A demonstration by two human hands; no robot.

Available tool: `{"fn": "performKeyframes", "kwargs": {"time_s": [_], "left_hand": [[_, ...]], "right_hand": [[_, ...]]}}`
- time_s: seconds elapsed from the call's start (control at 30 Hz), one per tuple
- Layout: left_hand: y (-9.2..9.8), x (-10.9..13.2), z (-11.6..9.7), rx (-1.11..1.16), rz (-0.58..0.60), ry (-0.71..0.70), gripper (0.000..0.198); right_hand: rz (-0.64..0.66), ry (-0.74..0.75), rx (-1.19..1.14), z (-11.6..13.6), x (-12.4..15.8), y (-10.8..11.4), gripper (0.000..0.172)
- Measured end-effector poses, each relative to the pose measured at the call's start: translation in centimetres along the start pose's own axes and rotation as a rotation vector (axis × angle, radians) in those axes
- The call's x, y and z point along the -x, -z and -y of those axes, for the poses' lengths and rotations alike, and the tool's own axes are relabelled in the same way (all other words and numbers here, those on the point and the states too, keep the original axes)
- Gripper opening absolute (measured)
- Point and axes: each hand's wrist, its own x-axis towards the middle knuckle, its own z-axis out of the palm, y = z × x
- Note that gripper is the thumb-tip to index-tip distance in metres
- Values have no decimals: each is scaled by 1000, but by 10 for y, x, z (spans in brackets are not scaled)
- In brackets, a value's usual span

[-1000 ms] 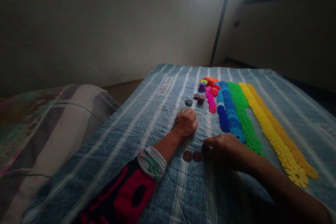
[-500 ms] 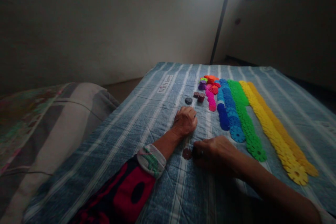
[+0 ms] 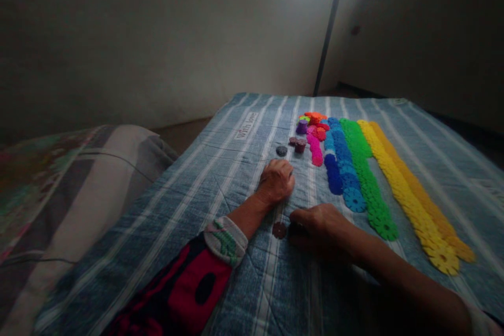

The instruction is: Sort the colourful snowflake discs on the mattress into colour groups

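My curled left hand [image 3: 276,181] likely steadies the striped blue cloth [image 3: 208,184]; my right hand [image 3: 319,224] curls beside a brown plastic disc [image 3: 279,230]; from here, I can't tell either grip.

Sleeve [image 3: 185,296] and cuff [image 3: 225,242].
Pale cuff behind left hand [image 3: 276,181], green motif [image 3: 228,244]; sleeve red-and-dark, one black oval [image 3: 205,289].

"with love" lettering [image 3: 247,126], on striped cloth [image 3: 177,210]
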Motion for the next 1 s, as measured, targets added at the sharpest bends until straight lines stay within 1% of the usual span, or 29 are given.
{"fn": "performKeyframes", "kwargs": {"time_s": [0.1, 0.2, 0.33, 0.47, 0.6, 0.73, 0.83, 1.0], "left_hand": [[-1, 0, 0, 5, -10, -2, 11], [-2, 0, 1, 9, -22, -6, 12], [-4, 0, 2, 14, -35, -10, 11], [-4, 0, 2, 24, -36, -9, 11], [-4, 0, 2, 31, -25, 0, 11], [-3, 0, 2, 31, -31, -1, 11], [-2, 1, 3, 28, -26, -1, 11], [0, 1, 3, 21, -18, 5, 10]], "right_hand": [[-17, 0, -62, 5, -3, 1, 23], [-30, 50, -113, 9, -8, -3, 19], [-52, 83, -66, 8, -14, -12, 18], [-25, 69, -36, 8, -17, -14, 21], [39, 50, -37, 12, -18, -8, 20], [99, -1, 5, 19, -19, 0, 22], [90, 1, 25, 22, -20, 1, 22], [59, 10, 64, 24, -20, -7, 21]]}}
